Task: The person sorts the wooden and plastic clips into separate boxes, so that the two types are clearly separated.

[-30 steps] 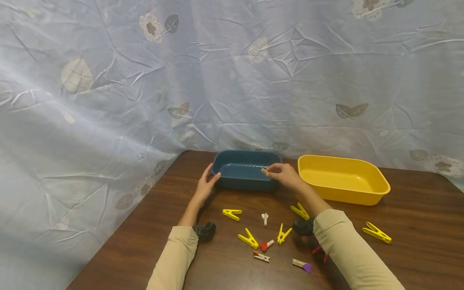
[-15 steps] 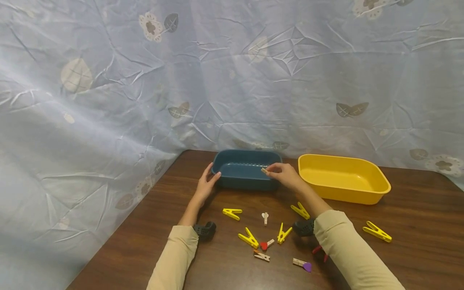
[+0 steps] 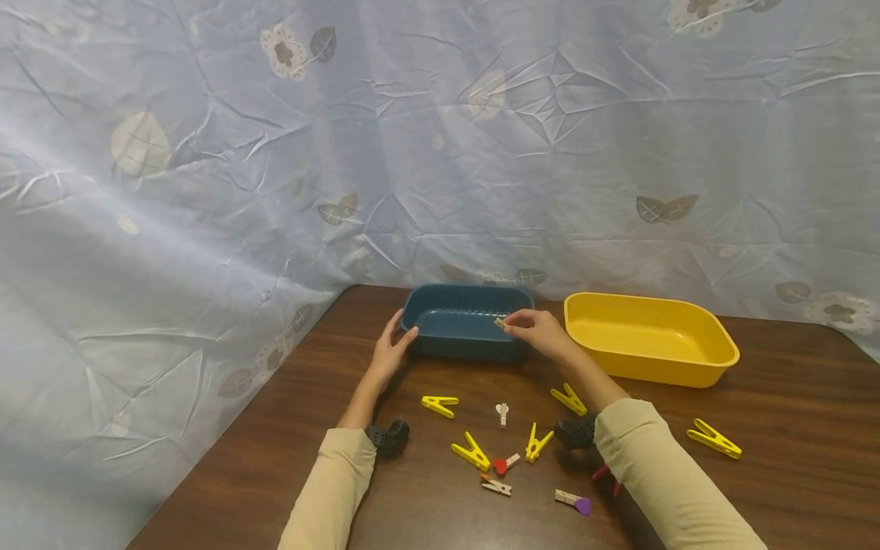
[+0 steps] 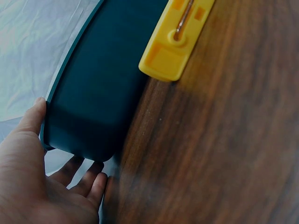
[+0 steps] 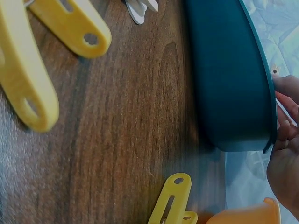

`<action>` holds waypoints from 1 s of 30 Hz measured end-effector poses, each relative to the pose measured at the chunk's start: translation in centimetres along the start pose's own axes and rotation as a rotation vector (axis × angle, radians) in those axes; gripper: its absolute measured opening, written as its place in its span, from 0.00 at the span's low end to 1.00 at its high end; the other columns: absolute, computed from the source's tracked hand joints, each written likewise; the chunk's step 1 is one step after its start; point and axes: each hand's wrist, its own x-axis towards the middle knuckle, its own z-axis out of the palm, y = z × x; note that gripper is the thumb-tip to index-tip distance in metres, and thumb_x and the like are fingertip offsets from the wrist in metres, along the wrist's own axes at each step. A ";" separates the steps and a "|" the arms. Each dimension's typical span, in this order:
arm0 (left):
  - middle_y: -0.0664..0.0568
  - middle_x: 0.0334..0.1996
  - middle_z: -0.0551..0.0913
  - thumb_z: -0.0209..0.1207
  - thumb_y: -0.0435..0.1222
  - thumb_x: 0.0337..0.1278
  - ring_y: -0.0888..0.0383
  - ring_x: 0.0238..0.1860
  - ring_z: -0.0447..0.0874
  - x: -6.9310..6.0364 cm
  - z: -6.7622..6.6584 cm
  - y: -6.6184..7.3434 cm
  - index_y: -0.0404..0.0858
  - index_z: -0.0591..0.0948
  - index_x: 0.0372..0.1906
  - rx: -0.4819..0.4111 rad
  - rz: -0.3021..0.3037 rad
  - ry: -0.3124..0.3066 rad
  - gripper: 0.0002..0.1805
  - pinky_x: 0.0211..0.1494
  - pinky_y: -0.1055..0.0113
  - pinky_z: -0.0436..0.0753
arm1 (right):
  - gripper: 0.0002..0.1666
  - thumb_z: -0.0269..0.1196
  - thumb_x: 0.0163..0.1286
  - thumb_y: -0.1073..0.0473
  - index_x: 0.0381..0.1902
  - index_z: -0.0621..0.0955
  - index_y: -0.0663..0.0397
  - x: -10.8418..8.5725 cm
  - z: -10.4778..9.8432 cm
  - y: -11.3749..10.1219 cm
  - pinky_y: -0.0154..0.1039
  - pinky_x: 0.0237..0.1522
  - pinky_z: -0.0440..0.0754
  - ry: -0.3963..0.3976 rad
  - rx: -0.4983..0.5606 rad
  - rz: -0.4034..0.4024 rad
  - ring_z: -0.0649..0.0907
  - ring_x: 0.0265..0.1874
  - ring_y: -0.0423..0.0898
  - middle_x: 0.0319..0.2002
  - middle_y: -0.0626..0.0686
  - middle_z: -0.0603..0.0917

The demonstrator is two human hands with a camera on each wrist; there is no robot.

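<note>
At the left end of the dark blue bin (image 3: 467, 350), my left hand (image 3: 389, 353) holds the corner, thumb at the rim. In the left wrist view, the fingers (image 4: 97, 190) of that hand lie by the bin's end wall. My right hand (image 3: 539, 333) pinches a small wooden clothespin (image 3: 499, 323) over the bin's right end. The bin hides that clothespin in the right wrist view. Several yellow plastic clothespins (image 3: 471, 452) lie on the table, among small wooden clothespins with a white heart (image 3: 503, 413), a red heart (image 3: 500, 466) and a purple heart (image 3: 582, 506).
A yellow bin (image 3: 653, 365) stands right of the blue one. Another wooden clothespin (image 3: 496, 486) lies near the front. A red clip (image 3: 601, 473) is partly hidden by the right forearm. One yellow clothespin (image 3: 715, 439) lies far right. A patterned curtain (image 3: 440, 153) hangs behind the table.
</note>
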 end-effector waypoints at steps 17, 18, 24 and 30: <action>0.34 0.64 0.59 0.56 0.43 0.61 0.42 0.63 0.60 1.0 -0.1 -2.0 0.43 0.56 0.70 0.039 0.010 0.040 0.36 0.60 0.48 0.63 | 0.15 0.62 0.63 0.56 0.44 0.81 0.60 0.2 0.1 0.4 0.46 0.45 0.76 0.000 0.008 0.027 0.78 0.41 0.52 0.40 0.56 0.81; 0.35 0.64 0.59 0.56 0.43 0.61 0.42 0.63 0.61 1.0 -0.1 -2.0 0.43 0.56 0.70 0.037 0.008 0.040 0.36 0.60 0.49 0.63 | 0.15 0.62 0.63 0.56 0.44 0.81 0.60 0.2 0.1 0.4 0.46 0.45 0.76 0.003 0.011 0.028 0.78 0.41 0.52 0.40 0.56 0.81; 0.35 0.64 0.59 0.56 0.43 0.61 0.42 0.63 0.60 0.9 -0.1 -1.9 0.43 0.56 0.70 0.037 0.010 0.041 0.35 0.60 0.49 0.63 | 0.18 0.62 0.64 0.57 0.49 0.79 0.61 0.1 0.1 0.4 0.47 0.44 0.75 0.002 0.010 0.003 0.79 0.40 0.52 0.41 0.57 0.81; 0.32 0.64 0.58 0.56 0.43 0.61 0.40 0.63 0.59 0.6 -0.2 -1.1 0.40 0.55 0.71 0.034 0.004 0.019 0.37 0.60 0.48 0.62 | 0.21 0.61 0.65 0.55 0.53 0.77 0.60 0.1 0.1 0.6 0.47 0.42 0.75 -0.002 -0.029 -0.009 0.77 0.41 0.52 0.45 0.57 0.79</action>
